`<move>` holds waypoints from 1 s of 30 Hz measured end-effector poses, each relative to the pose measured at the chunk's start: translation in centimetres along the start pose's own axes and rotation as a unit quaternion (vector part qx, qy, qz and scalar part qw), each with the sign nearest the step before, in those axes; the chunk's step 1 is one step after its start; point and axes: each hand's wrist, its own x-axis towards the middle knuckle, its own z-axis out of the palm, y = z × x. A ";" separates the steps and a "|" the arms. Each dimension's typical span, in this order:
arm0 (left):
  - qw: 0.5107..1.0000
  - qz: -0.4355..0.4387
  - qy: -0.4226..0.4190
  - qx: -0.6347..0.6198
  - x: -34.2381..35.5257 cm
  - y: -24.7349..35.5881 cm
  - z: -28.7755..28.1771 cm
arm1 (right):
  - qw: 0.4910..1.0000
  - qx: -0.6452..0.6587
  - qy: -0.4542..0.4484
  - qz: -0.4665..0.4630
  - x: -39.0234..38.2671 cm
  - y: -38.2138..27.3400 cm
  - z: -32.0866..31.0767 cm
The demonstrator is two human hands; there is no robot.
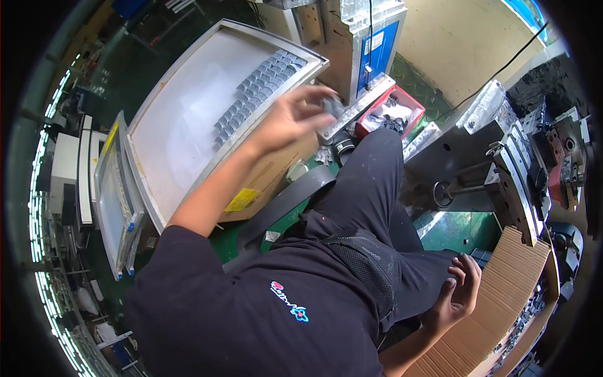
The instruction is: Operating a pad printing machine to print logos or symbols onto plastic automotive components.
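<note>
My left hand [290, 119] is raised beside the right edge of a large white-lined tray [182, 94]. Between its fingertips sits a small grey part [333, 107], smeared by motion. On the tray, similar grey curved parts [257, 94] stand in tight rows along the right side. Near my right knee, my right hand [458, 290] is held palm up with loosely bent fingers. Its thumb is apart from them and nothing shows in it.
A red box [402, 110] with small dark pieces lies beyond my left knee. To the right stands a metal machine [515, 176] with plates and rods. An open cardboard box [483, 314] with dark scraps is by my right arm. A blue-fronted cabinet [380, 50] rises ahead.
</note>
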 end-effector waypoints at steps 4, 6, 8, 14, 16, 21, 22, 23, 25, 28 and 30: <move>0.949 0.027 0.283 0.137 0.4 -2.2 -12.3 | 0.999 -0.002 0.035 0.032 -0.3 0.7 -1.4; 0.909 -0.018 0.355 0.219 -1.3 -3.3 -16.7 | 0.998 -0.020 0.048 0.043 -0.3 1.4 -2.4; 0.887 -0.038 0.372 0.270 -2.8 -4.4 -19.5 | 0.997 -0.047 0.059 0.028 0.1 1.7 -4.2; 0.856 -0.149 0.321 0.377 -3.1 -6.9 -22.4 | 0.951 -0.279 0.131 0.032 5.1 2.5 -18.2; 0.861 -0.179 0.298 0.371 -2.3 -6.7 -21.6 | 0.944 -0.282 0.158 0.070 7.4 5.6 -26.8; 0.884 -0.219 0.244 0.332 -1.5 -6.3 -21.6 | 0.860 -0.453 0.100 0.214 6.1 16.2 -48.4; 0.880 -0.222 0.254 0.333 -2.0 -5.9 -21.8 | 0.846 -0.468 0.067 0.247 5.7 18.4 -48.7; 0.884 -0.234 0.251 0.318 -2.2 -5.8 -22.0 | 0.842 -0.452 0.077 0.285 4.7 20.4 -48.7; 0.893 -0.247 0.244 0.286 -1.7 -6.9 -22.1 | 0.858 -0.406 0.101 0.297 1.8 22.3 -50.0; 0.884 -0.235 0.253 0.314 -2.0 -6.6 -22.1 | 0.843 -0.473 0.011 0.255 0.7 24.6 -47.0; 0.886 -0.236 0.250 0.312 -1.4 -6.4 -22.0 | 0.882 -0.422 0.017 0.208 0.2 24.6 -45.5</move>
